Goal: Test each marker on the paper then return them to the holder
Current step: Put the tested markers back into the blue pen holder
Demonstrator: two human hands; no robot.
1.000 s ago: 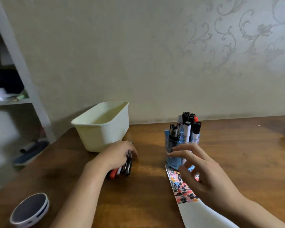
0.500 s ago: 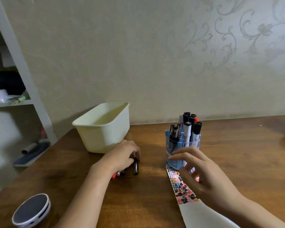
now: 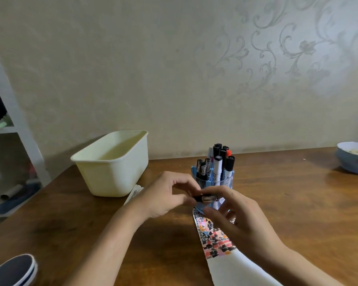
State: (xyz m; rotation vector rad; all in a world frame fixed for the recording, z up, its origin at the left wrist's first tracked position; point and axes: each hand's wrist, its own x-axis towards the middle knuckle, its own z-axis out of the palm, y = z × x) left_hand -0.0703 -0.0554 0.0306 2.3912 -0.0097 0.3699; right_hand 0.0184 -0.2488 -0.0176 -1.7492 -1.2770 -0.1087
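Brown wooden desk (image 3: 287, 203): carries every item listed; landmark for positions is the blue plastic marker holder.

Cream rectangular plastic tub (image 3: 114, 164): well to the left of the holder, open top, nothing seen inside.

White paper strip (image 3: 221, 263): runs from the holder's foot toward the viewer; upper part crowded with black, red and pink test marks, lower part blank. Risk: neither hand pins it, so a stroke may drag it.

Blue plastic marker holder (image 3: 212, 180): packed with upright capped markers. Risk: both hands work just in front of it; a sharp pull could knock it over.

Left hand (image 3: 165, 195): just left of the holder, fingers curled, pinching one end of the marker.

Right hand (image 3: 236, 215): in front of the holder, over the strip, fingers pinching the other end.

Black marker with clear cap (image 3: 205, 198): held level between both hands, in front of the holder, apparently at uncapping. Risk: the cap may fly loose, or ink may reach the fingers.

White marker (image 3: 133, 194): lies flat left of the holder, beside the tub; probably untested, easily overlooked.
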